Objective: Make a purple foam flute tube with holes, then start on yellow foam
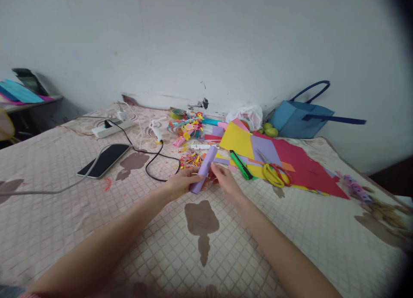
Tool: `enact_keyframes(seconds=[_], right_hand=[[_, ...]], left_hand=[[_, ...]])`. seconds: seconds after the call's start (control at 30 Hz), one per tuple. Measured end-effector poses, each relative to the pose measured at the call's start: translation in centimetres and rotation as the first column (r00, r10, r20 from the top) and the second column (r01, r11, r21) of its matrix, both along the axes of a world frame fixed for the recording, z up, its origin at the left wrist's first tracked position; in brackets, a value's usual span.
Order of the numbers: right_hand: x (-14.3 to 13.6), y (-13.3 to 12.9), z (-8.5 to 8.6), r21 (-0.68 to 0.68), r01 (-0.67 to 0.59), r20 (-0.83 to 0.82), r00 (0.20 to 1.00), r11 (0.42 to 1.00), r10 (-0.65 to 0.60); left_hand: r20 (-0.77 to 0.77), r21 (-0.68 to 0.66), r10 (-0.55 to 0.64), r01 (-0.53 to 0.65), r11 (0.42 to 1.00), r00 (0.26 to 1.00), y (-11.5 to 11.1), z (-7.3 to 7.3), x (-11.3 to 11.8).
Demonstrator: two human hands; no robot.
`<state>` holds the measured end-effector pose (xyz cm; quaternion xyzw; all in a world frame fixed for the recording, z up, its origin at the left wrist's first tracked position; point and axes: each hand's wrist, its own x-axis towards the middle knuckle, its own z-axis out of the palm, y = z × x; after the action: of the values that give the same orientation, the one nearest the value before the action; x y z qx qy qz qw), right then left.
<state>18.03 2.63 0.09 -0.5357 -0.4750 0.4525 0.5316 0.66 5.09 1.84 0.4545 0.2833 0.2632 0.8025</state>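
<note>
Holding a slanted strip of purple paper [204,171] over the middle of the patterned cloth [145,246], rolled or folded, hard to tell which. Pinching it near its lower end with the left hand [183,182], closed on it between thumb and fingers. Touching its right edge with the right hand [225,177], fingers bent; impossible to tell whether gripping or only resting there. Just beyond, a scatter of small coloured paper scraps [190,160], then a cluster of paper flowers [191,129] with a roll of tape [177,113] behind. To the right, in order, a green cutter [241,165], yellow-handled scissors [273,175] crossed by a red pair [285,174], and overlapping yellow [237,139], lilac and red sheets [306,166]. To the left, a white glue gun [156,130] with its black cable, a dark phone [105,161] under a grey cord, and a power strip [112,128]. Farther back by the wall [161,44], a white plastic bag [247,116], green fruits [270,130] and a blue bag [297,118].
</note>
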Motion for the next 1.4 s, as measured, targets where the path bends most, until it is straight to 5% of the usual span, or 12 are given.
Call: enact_keyframes(seconds=[0.23,0.33,0.47,0.6,0.77,0.9,1.0,1.1,1.2,1.3,1.4], right_hand=[[-0.2,0.1,-0.3,0.155,-0.002,0.037,0.999,0.988,-0.004],[0.9,0.7,0.0,0.217,0.160,-0.066,0.987,0.963,-0.149],[4.8,1.6,1.3,0.278,0.437,-0.236,0.894,0.856,-0.380],[7.7,1.7,2.3,0.284,0.549,-0.298,0.830,0.786,-0.472],[5.1,0.9,2.2,0.187,0.361,-0.217,0.922,0.914,-0.320],[2.2,0.3,2.2,0.076,0.080,-0.200,0.978,0.994,-0.064],[1.5,0.2,2.0,0.036,0.009,-0.243,0.970,0.999,0.000],[1.9,0.4,1.7,0.016,0.003,-0.304,0.953,1.000,0.002],[2.6,0.7,1.5,0.002,-0.012,-0.370,0.929,1.000,0.012],[3.1,0.8,1.5,-0.006,-0.039,-0.420,0.907,0.999,0.033],[3.2,0.9,1.5,-0.002,-0.063,-0.447,0.893,0.998,0.056]], left_hand=[[-0.109,0.139,0.073,-0.058,0.989,0.991,0.4,-0.5,-0.1],[-0.059,0.026,0.036,-0.035,0.999,0.998,0.4,0.0,-0.3],[-0.028,-0.086,0.038,-0.040,0.995,0.999,0.2,0.7,-0.4],[-0.008,-0.153,0.065,-0.065,0.986,0.998,0.3,1.1,-0.5],[-0.011,-0.123,0.019,-0.020,0.992,1.000,0.6,0.9,-0.7],[-0.111,0.139,0.009,0.007,0.990,0.994,0.5,0.4,-0.6],[-0.187,0.359,0.033,0.037,0.933,0.982,0.3,0.3,-0.4],[-0.267,0.481,0.198,-0.048,0.875,0.943,0.7,0.8,-0.8],[-0.336,0.736,0.503,-0.111,0.668,0.796,2.0,1.6,-2.0],[-0.296,0.929,0.779,-0.024,0.370,0.553,3.1,2.5,-3.5],[-0.244,0.958,0.815,0.003,0.285,0.525,3.4,3.2,-4.4]])
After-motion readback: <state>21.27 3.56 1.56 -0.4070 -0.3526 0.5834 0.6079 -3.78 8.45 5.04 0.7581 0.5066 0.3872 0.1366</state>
